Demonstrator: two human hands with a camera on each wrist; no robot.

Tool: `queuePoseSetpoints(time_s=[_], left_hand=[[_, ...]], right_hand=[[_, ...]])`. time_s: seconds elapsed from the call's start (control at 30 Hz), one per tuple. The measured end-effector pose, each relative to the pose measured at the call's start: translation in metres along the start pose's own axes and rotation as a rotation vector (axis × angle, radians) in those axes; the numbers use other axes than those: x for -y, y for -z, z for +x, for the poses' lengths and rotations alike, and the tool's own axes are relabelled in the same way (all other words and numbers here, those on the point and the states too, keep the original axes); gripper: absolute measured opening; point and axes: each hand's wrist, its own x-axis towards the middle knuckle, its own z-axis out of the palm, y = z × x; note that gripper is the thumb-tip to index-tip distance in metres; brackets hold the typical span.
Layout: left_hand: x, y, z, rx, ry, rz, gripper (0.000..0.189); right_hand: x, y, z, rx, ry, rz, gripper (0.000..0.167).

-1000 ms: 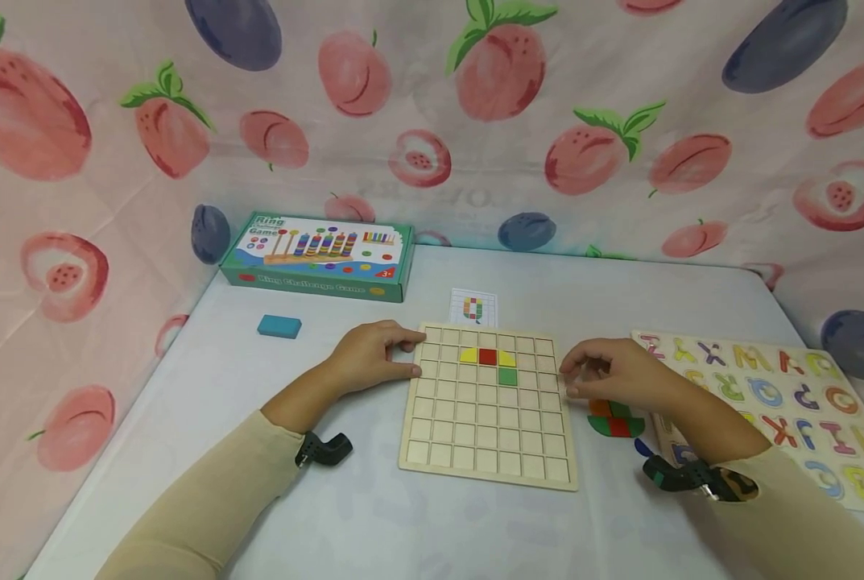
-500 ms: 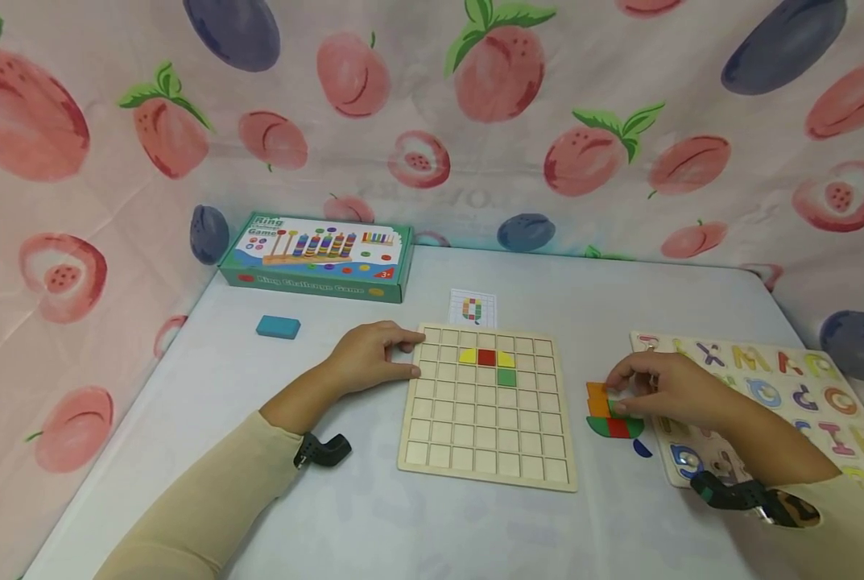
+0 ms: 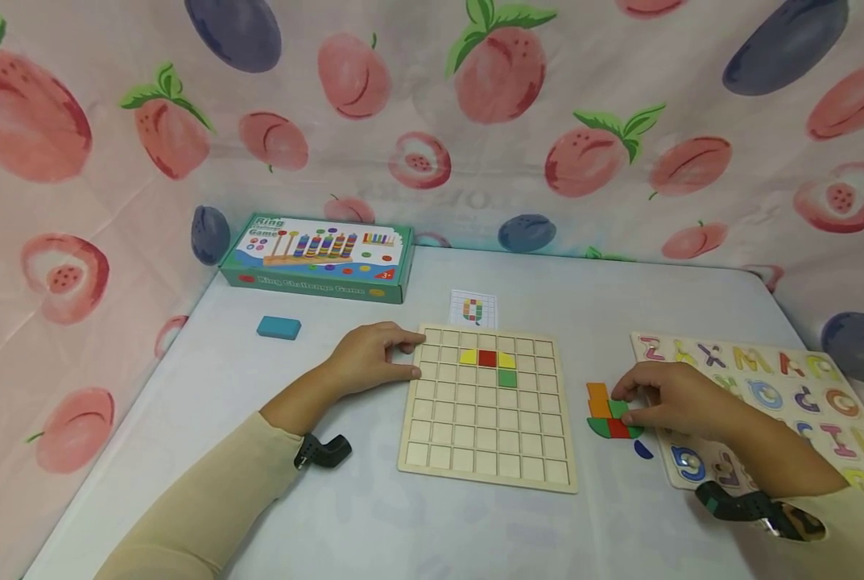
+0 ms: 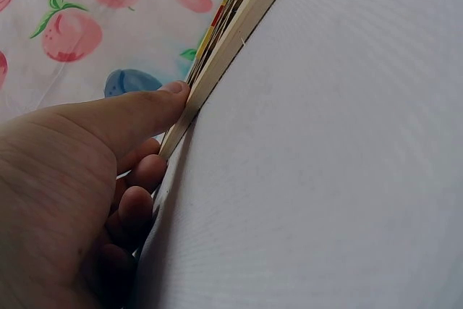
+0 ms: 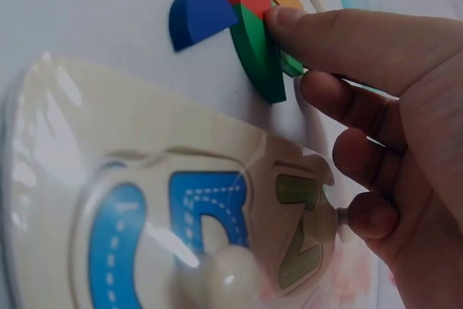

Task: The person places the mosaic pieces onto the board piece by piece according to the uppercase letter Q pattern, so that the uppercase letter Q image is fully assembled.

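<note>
My left hand rests at the left edge of a wooden grid board, thumb and index fingertips touching its rim. In the left wrist view the thumb lies against the board's edge. Set in the grid are a red square, two yellow quarter-round pieces and a green square. To the right of the board, my right hand pinches another green square block between thumb and index finger. Around it lie orange squares, a red square and green quarter-round pieces.
A blue half-round piece lies near the right hand. Under the right forearm is a wooden letter puzzle. Behind the grid board sits a pattern card. A teal block and a green game box stand at back left.
My right hand has moved from the board's right edge to the loose pieces farther right, where it now pinches a green square block. The left hand stays at the board's left edge.
</note>
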Motion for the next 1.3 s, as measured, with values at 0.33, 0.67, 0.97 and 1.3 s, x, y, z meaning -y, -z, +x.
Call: queuePoseSetpoints(time_s=[0.33,0.67,0.97,1.3], left_hand=[[0.001,-0.001,0.000,-0.002,-0.003,-0.007,0.055],[0.002,-0.003,0.001,-0.004,-0.005,0.007,0.055],[0.002,-0.002,0.001,-0.011,-0.020,0.006,0.054],[0.002,-0.002,0.001,-0.016,-0.023,0.002,0.054]], right_hand=[[0.003,-0.001,0.000,-0.014,0.004,-0.002,0.029],[0.000,0.000,-0.001,-0.026,-0.031,0.052,0.022],[0.001,0.005,0.001,-0.041,0.001,0.171,0.019],[0.017,-0.002,0.019,-0.030,0.067,0.275,0.015]])
